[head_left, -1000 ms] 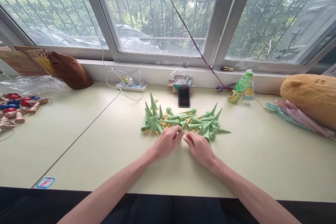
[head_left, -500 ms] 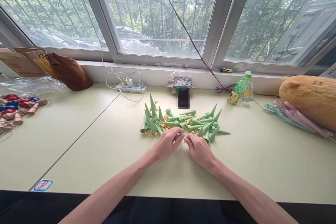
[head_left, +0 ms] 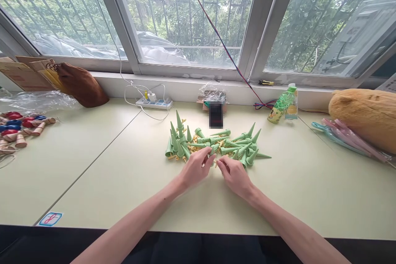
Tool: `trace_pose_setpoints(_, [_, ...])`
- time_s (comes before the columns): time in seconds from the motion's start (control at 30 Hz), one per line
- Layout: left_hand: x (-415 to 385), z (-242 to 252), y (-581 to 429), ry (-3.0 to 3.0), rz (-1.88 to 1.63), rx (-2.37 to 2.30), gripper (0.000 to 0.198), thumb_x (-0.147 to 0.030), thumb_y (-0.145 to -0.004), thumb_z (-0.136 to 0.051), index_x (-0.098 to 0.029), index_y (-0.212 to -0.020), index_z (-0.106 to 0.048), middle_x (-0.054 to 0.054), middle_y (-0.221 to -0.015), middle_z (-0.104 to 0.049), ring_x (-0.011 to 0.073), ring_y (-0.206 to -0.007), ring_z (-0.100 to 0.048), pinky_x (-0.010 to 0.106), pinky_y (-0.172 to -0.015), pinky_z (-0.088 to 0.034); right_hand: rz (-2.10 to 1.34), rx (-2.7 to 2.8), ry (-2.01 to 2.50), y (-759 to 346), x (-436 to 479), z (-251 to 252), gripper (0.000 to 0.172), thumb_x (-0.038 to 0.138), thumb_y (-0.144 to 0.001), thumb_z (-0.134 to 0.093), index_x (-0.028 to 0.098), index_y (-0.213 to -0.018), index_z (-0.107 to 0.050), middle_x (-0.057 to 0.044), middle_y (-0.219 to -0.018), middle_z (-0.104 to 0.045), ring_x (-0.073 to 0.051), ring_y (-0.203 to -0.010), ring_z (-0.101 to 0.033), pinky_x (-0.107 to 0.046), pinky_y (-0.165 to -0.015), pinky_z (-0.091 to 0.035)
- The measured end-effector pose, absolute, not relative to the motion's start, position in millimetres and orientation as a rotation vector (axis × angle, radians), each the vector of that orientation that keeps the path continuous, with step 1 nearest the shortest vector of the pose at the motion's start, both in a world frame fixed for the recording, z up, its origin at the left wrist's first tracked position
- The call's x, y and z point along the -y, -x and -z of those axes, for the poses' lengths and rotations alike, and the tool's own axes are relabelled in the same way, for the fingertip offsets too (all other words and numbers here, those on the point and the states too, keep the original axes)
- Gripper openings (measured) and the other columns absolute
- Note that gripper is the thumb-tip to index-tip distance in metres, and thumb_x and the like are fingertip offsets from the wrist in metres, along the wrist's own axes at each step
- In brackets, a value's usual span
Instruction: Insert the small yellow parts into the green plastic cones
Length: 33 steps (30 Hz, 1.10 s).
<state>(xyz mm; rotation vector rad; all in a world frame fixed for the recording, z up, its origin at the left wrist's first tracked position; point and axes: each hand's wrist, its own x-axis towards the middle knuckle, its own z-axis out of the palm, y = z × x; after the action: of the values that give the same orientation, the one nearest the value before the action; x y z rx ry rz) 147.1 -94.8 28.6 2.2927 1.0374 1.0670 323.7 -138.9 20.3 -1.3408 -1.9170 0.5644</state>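
L hand (head_left: 195, 168) holds grn cone (head_left: 212, 151), R hand (head_left: 235, 175) pinches sm. yel. piece (head_left: 215, 165), both nr cone pile (head_left: 219, 139).

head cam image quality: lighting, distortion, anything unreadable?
Head view: daylight through the windows, pale patches washed out; same view, window frames converge downward, likely a wide, tilted lens; pixelated block beyond the green cones unreadable; yellow piece at the right hand too small for detail.

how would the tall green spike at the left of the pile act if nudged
The green spike is probably stiff: it looks like plastic. Standing tall, point up, it may tip. Its round taper suggests rolling, though neighbouring spikes could block it.
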Motion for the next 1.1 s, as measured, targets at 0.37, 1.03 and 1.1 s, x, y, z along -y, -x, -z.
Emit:
trace_pose_setpoints(0.37, [95.2,-32.4,-148.9,-2.215,-1.113,-1.092,0.02,-0.03,-0.098,-0.048,-0.019,-0.081,-0.051,-0.004,-0.062,-0.05,0.0104,-0.053,-0.043,0.023,-0.053,-0.036,-0.551,1.91,1.306,-324.4,136.8,-16.3,0.021,0.035,-0.1,-0.048,0.02,-0.104,-0.062,-0.002,-0.078,-0.067,-0.014,-0.053,-0.054,-0.025,-0.055,-0.044])
trace_pose_setpoints(1.03, [97.1,-33.7,-147.7,-2.067,-1.121,-0.974,0.017,-0.032,-0.097,-0.05,-0.018,-0.088,-0.055,0.001,-0.072,-0.058,0.0108,-0.058,-0.05,0.023,-0.056,-0.044,-0.502,1.914,1.285,-325.1,138.5,-14.7,0.03,0.039,-0.103,-0.038,0.02,-0.095,-0.059,0.001,-0.067,-0.057,-0.015,-0.056,-0.049,-0.025,-0.055,-0.039])
trace_pose_setpoints(1.1, [97.7,-33.6,-147.6,-2.083,-1.123,-0.971,0.016,-0.03,-0.097,-0.05,-0.018,-0.088,-0.055,0.001,-0.071,-0.058,0.011,-0.058,-0.05,0.023,-0.056,-0.044,-0.514,1.904,1.289,-325.3,138.7,-15.2,0.031,0.04,-0.104,-0.037,0.02,-0.093,-0.059,0.001,-0.066,-0.056,-0.015,-0.055,-0.048,-0.025,-0.055,-0.038])
